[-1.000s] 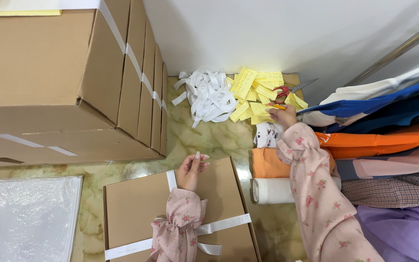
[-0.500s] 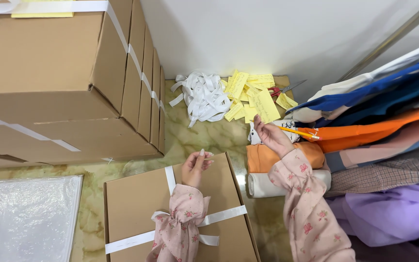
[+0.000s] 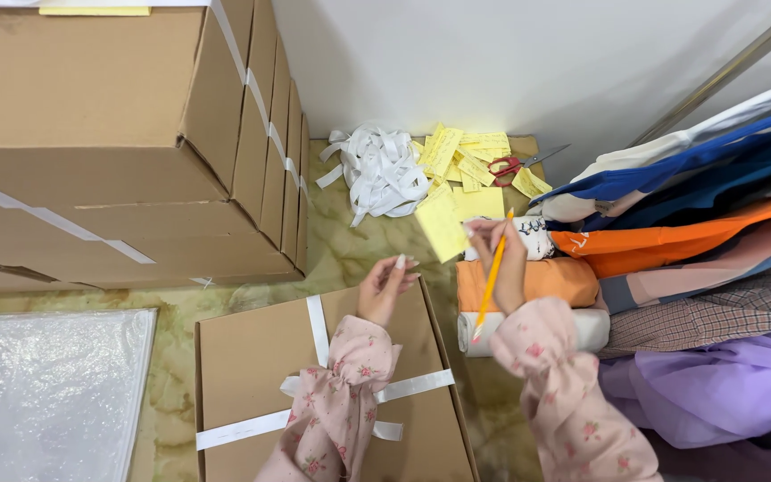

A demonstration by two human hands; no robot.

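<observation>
Yellow slip [image 3: 442, 226] and pencil [image 3: 493, 275] in right hand [image 3: 503, 261] grip, left hand [image 3: 385, 287] loose – strapped box [image 3: 261, 357], marble floor [image 3: 350, 250]

One head-worn camera looks steeply down, close above the floor [image 3: 341, 250].

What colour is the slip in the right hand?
Pale yellow slip, held by the right hand; head view.

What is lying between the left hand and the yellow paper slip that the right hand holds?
Nothing visible. The left hand rests on the strapped cardboard box; the right hand holds the yellow slip and a pencil, with only open air between.
</observation>
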